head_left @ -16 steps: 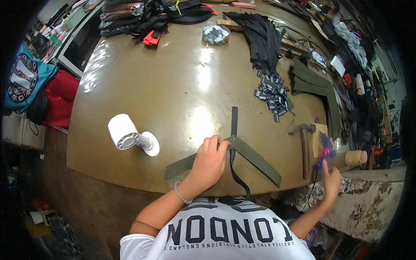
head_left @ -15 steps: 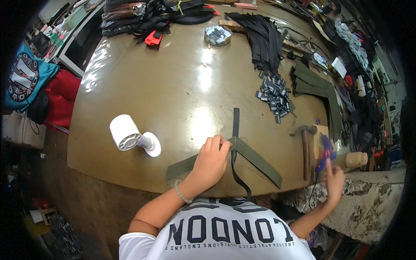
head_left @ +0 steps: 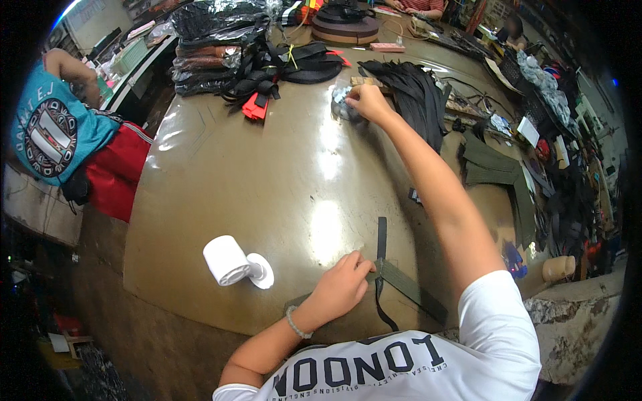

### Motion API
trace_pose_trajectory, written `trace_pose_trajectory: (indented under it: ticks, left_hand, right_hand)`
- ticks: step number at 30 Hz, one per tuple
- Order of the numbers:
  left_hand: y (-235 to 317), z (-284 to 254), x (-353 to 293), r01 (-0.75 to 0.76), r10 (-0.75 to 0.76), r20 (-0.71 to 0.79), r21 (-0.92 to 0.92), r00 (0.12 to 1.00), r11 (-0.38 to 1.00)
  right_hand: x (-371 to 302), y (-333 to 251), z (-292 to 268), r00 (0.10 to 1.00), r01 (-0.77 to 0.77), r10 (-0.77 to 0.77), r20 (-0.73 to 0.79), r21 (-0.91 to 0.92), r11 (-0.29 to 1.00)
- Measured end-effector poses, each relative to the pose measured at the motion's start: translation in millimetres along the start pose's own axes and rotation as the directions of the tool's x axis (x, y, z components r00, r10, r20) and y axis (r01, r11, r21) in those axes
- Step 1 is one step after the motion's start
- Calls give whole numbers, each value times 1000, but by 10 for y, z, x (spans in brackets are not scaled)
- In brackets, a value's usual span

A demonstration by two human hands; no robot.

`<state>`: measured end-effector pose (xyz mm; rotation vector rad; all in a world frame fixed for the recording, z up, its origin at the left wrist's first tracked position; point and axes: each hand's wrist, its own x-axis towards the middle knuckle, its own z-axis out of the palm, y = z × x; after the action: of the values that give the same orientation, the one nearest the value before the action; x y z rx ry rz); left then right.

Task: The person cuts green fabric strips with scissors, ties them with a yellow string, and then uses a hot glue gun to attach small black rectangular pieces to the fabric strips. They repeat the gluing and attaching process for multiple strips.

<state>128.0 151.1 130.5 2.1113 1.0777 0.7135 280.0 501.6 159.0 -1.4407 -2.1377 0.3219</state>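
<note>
Near the front of the table, my left hand (head_left: 340,286) has its fingers closed on an olive green webbing strap (head_left: 413,291) that angles out to both sides. A narrow black strap (head_left: 382,238) meets it at the bend and its thin tail (head_left: 382,309) hangs toward me. My right hand (head_left: 369,103) is stretched far across the table to a round clear tub (head_left: 343,111) of small pale pieces. Its fingers are pinched together at the rim; what they hold is too small to make out.
A white stand-like object (head_left: 226,260) lies left of my left hand. Black straps (head_left: 418,100) and an olive strap pile (head_left: 495,164) lie to the right. Bagged bundles (head_left: 207,57) are at the back left. A person in a teal shirt (head_left: 63,117) is at the left.
My right hand has gone from the purple tool at the right to the tub at the back. My left hand stays at the olive strap. The view has shifted.
</note>
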Motion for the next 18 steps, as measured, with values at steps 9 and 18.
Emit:
trace_pose_trajectory:
  ticks: [9, 18]
  left_hand:
    - [-24, -7, -3, -7, 8, 30, -33, 1000, 999]
    - [-57, -2, 30, 58, -59, -3, -103, 998, 993]
  right_hand:
    - [354, 291, 150, 981, -113, 129, 147, -113, 987]
    - [-20, 8, -206, 970, -62, 89, -228, 125, 990]
